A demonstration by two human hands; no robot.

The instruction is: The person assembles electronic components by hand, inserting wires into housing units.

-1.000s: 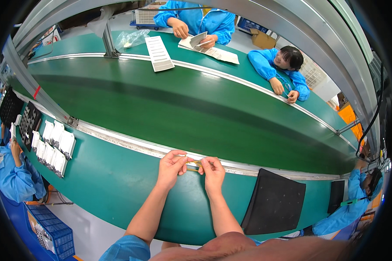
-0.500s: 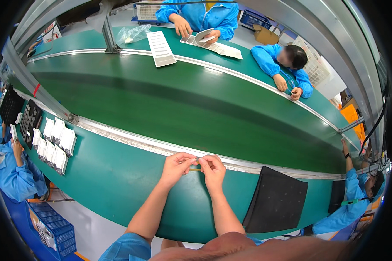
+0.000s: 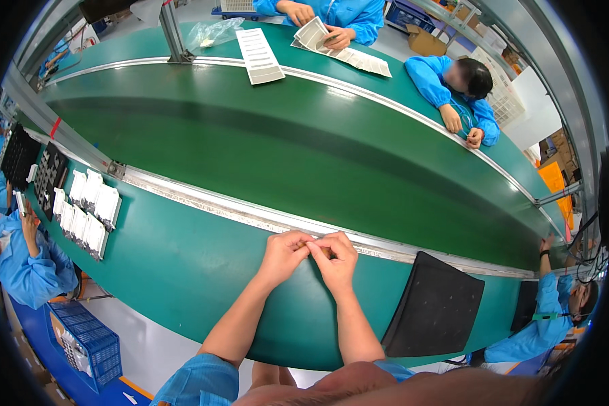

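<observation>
My left hand [image 3: 284, 258] and my right hand [image 3: 335, 262] meet over the near edge of the green worktable [image 3: 203, 264], beside the metal rail [image 3: 250, 220]. Thumbs and fingertips of both are pinched together and touch each other. A small yellowish-brown bit [image 3: 327, 252] shows at the right fingers. Most of it is hidden, so its kind cannot be made out. To the right of my right forearm lies a black mat [image 3: 436, 312], folded over.
Beyond the rail runs a dark green conveyor belt [image 3: 264, 155]. White parts [image 3: 91, 210] stand in rows at the left, near a black tray [image 3: 49, 179]. Across the belt, one co-worker [image 3: 358, 17] handles printed sheets [image 3: 345, 57]; another [image 3: 430, 78] holds a thin blue cord. A blue crate [image 3: 91, 352] sits lower left.
My fingertips have come closer together, and the thin yellow strip below them no longer shows. The whole view has shifted slightly. Across the belt, the co-worker's hands have shifted on the sheets.
</observation>
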